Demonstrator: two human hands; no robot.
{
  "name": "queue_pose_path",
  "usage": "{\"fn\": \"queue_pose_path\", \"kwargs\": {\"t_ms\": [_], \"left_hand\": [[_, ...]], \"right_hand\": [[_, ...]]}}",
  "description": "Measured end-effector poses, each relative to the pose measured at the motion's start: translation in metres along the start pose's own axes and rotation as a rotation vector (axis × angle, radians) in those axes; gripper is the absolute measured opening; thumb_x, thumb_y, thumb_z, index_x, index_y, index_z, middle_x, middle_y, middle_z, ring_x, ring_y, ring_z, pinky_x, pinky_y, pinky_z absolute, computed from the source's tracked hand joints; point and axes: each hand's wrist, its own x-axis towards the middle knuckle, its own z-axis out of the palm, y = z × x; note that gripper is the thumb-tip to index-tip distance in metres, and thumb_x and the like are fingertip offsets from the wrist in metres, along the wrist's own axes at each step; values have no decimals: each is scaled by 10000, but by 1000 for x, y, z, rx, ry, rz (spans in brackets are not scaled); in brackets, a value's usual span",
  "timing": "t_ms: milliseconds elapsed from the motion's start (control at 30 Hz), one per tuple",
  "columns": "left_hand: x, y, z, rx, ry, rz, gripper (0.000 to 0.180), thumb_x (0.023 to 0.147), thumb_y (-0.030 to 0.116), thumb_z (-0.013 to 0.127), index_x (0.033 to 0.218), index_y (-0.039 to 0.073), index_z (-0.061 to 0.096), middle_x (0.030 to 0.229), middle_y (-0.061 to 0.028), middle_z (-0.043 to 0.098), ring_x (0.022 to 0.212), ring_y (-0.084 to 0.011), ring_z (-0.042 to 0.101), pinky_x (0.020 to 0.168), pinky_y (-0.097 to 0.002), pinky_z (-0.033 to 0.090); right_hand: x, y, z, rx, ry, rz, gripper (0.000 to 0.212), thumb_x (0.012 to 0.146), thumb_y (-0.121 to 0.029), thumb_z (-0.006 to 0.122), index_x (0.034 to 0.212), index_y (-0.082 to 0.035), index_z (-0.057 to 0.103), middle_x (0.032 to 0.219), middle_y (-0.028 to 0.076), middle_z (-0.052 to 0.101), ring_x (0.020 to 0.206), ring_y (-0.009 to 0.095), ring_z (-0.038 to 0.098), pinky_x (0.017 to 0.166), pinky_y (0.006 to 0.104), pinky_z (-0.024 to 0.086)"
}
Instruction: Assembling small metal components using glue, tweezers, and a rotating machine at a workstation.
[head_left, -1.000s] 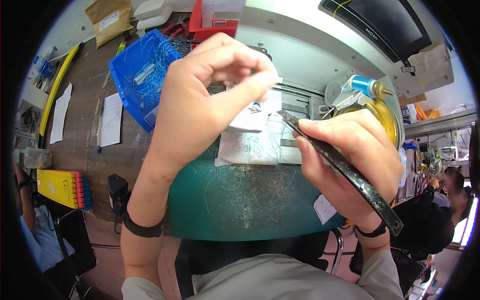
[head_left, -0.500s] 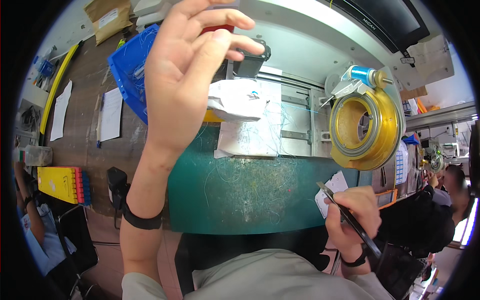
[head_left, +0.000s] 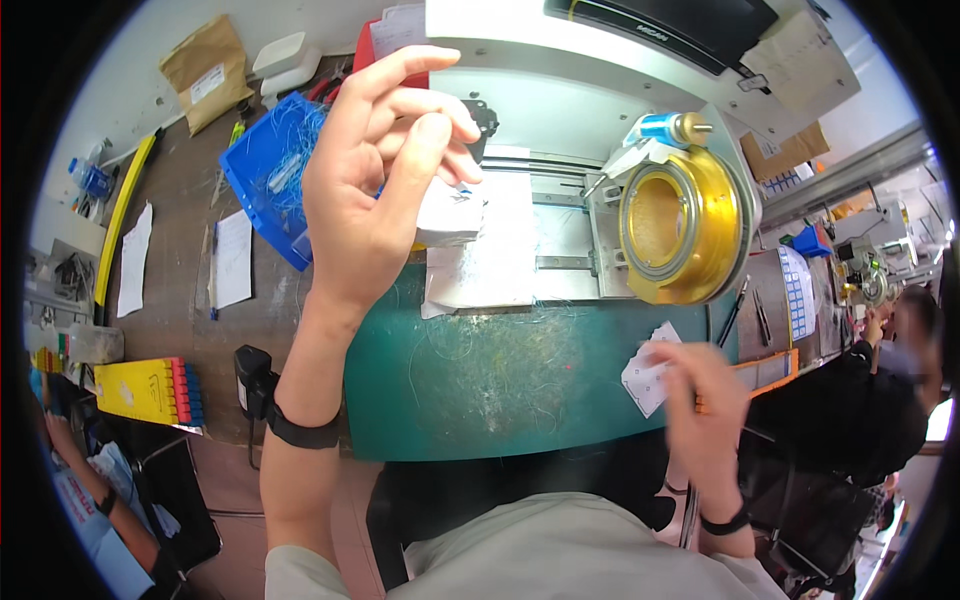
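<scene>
Left hand [head_left: 372, 195] raised beside a white block [head_left: 447, 222], blurred right hand [head_left: 708, 405] near white card [head_left: 642, 385], golden wheel [head_left: 712, 210], green mat [head_left: 480, 400], blue bin [head_left: 258, 212]

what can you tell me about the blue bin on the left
The blue bin is open-topped and looks like plastic. It sits askew on the brown tabletop. Inside lie a loose tangle of light blue thread and a pale, elongated piece. The left hand hides part of its right side; whether they touch cannot be told.
</scene>
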Motion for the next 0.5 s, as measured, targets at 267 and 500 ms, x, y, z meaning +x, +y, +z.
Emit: {"fn": "queue_pose_path", "kwargs": {"t_ms": [267, 500], "left_hand": [[1, 5, 7, -104, 90, -37, 388, 1061, 20, 550, 1442, -46, 515, 1079, -134, 719, 830, -138, 705, 764, -247, 557], [0, 4, 1, 28, 53, -6, 411, 1059, 69, 574, 1446, -53, 508, 1166, -171, 723, 967, -182, 735, 892, -307, 582]], "right_hand": [[109, -79, 118, 1224, 224, 206, 303, 1080, -95, 643, 1371, -17, 612, 1065, -5, 634, 849, 22, 538, 666, 190, 425], [119, -85, 146, 1287, 371, 153, 165, 1065, -69, 680, 1203, 13, 638, 1078, 39, 672, 963, 60, 654, 808, 234, 557]]}}
